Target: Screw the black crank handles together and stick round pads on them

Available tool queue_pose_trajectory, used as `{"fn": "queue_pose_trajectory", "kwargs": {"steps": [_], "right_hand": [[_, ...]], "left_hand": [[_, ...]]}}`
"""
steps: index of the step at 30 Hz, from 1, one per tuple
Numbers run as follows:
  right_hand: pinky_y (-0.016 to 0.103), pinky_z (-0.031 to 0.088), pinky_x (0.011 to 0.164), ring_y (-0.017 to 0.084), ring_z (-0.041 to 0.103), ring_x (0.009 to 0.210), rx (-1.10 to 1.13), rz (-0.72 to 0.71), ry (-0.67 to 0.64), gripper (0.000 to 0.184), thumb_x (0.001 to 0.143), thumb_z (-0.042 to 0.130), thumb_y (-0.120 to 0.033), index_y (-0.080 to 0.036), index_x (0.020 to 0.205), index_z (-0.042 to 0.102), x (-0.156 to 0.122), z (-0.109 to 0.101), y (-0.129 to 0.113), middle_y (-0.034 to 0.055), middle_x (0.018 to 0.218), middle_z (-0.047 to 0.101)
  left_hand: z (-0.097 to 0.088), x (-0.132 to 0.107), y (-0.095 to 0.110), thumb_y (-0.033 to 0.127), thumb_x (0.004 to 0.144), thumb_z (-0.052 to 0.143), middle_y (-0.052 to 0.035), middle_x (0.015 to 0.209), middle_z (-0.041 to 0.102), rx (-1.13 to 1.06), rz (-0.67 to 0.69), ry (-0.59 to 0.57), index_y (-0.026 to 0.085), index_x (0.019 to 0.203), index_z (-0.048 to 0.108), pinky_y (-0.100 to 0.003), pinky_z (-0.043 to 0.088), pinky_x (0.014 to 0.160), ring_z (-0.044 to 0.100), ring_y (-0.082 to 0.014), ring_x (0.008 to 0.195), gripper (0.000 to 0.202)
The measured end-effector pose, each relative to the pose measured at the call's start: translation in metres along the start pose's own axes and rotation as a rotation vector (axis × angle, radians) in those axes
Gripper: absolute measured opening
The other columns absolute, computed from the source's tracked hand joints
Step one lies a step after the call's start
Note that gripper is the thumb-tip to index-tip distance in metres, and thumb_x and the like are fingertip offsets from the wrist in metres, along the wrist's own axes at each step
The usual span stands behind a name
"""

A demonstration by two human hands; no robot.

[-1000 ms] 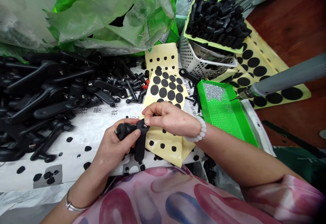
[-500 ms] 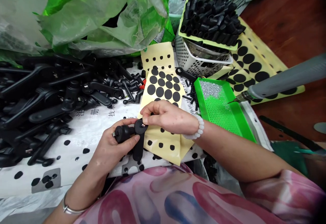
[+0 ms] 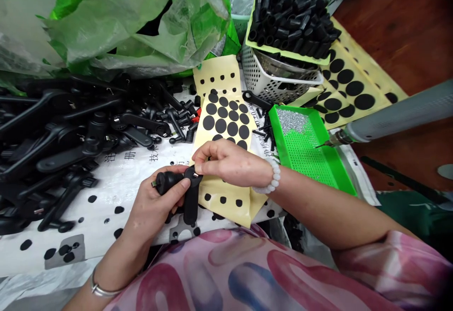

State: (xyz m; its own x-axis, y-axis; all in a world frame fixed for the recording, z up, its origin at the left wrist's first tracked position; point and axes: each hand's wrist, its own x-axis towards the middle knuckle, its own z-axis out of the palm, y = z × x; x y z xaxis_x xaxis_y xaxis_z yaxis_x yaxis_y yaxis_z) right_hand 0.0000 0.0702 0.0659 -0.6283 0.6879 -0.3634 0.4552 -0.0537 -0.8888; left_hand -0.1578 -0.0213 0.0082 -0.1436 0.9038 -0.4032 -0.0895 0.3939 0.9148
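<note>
My left hand is closed around a black plastic crank handle, its knob pointing left and its arm hanging down. My right hand pinches with thumb and fingers on the round hub at the top of that handle; what lies under the fingertips is hidden. Both hands hover over a yellow backing sheet with small black round stickers. A second yellow sheet of larger black discs lies just beyond my right hand.
A heap of black crank handles fills the left. Green and clear plastic bags rise behind. A white basket carries a tray of black tubes. A green tray holds small screws. A grey power screwdriver reaches in from the right.
The view has drifted slightly, so everything sits a little left and higher. My hands keep the same hold on the handle, the right fingers still pressed on its hub.
</note>
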Motion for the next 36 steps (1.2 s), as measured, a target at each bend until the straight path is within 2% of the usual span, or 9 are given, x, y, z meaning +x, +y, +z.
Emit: {"fn": "queue_pose_trajectory", "kwargs": {"steps": [6, 14, 19, 24, 30, 36], "right_hand": [[0.025, 0.041, 0.071, 0.013, 0.055, 0.074, -0.162, -0.042, 0.106, 0.008, 0.074, 0.056, -0.013, -0.014, 0.067, 0.057, 0.0, 0.005, 0.002, 0.0021, 0.076, 0.061], [0.026, 0.04, 0.07, 0.014, 0.055, 0.077, -0.291, -0.129, 0.216, 0.009, 0.075, 0.054, -0.015, -0.014, 0.07, 0.062, -0.003, 0.009, 0.005, 0.0049, 0.083, 0.064], [0.023, 0.039, 0.06, 0.011, 0.053, 0.065, -0.214, -0.141, 0.188, 0.009, 0.074, 0.053, -0.016, -0.014, 0.07, 0.06, 0.0, 0.008, 0.011, 0.0016, 0.07, 0.061], [0.023, 0.041, 0.061, 0.011, 0.054, 0.064, -0.096, -0.106, 0.153, 0.009, 0.073, 0.054, -0.012, -0.012, 0.066, 0.06, 0.003, 0.006, 0.011, 0.0015, 0.067, 0.06], [0.021, 0.041, 0.058, 0.009, 0.052, 0.062, -0.087, -0.043, 0.148, 0.01, 0.07, 0.055, -0.01, -0.011, 0.064, 0.062, 0.002, 0.002, 0.006, 0.0003, 0.064, 0.059], [0.02, 0.04, 0.056, 0.009, 0.052, 0.06, -0.142, -0.012, 0.154, 0.009, 0.069, 0.055, -0.012, -0.012, 0.063, 0.061, 0.001, 0.001, 0.006, 0.0002, 0.062, 0.059]], "left_hand": [[0.001, 0.0, 0.0, 0.037, 0.066, 0.075, 0.0074, 0.045, 0.051, -0.004, 0.005, 0.046, 0.016, 0.097, 0.063, -0.017, 0.034, 0.037, 0.042, -0.0082, 0.038, 0.039], [0.0, -0.001, -0.001, 0.031, 0.069, 0.071, 0.0078, 0.045, 0.051, -0.017, 0.0, -0.001, 0.019, 0.1, 0.063, -0.017, 0.032, 0.038, 0.04, -0.0078, 0.039, 0.034], [-0.001, -0.003, 0.001, 0.025, 0.068, 0.071, 0.0065, 0.049, 0.053, -0.055, 0.004, -0.02, 0.019, 0.102, 0.062, -0.016, 0.034, 0.04, 0.043, -0.0078, 0.042, 0.036], [-0.004, -0.004, -0.001, 0.027, 0.073, 0.071, 0.0061, 0.053, 0.054, -0.111, 0.013, -0.081, 0.02, 0.104, 0.061, -0.016, 0.036, 0.043, 0.044, -0.0073, 0.045, 0.034], [0.0, -0.001, -0.005, 0.033, 0.069, 0.075, 0.0074, 0.046, 0.052, -0.079, 0.011, 0.011, 0.018, 0.098, 0.063, -0.015, 0.035, 0.038, 0.043, -0.0069, 0.04, 0.035], [0.0, 0.0, -0.008, 0.036, 0.069, 0.075, 0.0074, 0.047, 0.053, 0.004, 0.0, 0.022, 0.02, 0.102, 0.064, -0.015, 0.036, 0.038, 0.044, -0.0075, 0.041, 0.038]]}}
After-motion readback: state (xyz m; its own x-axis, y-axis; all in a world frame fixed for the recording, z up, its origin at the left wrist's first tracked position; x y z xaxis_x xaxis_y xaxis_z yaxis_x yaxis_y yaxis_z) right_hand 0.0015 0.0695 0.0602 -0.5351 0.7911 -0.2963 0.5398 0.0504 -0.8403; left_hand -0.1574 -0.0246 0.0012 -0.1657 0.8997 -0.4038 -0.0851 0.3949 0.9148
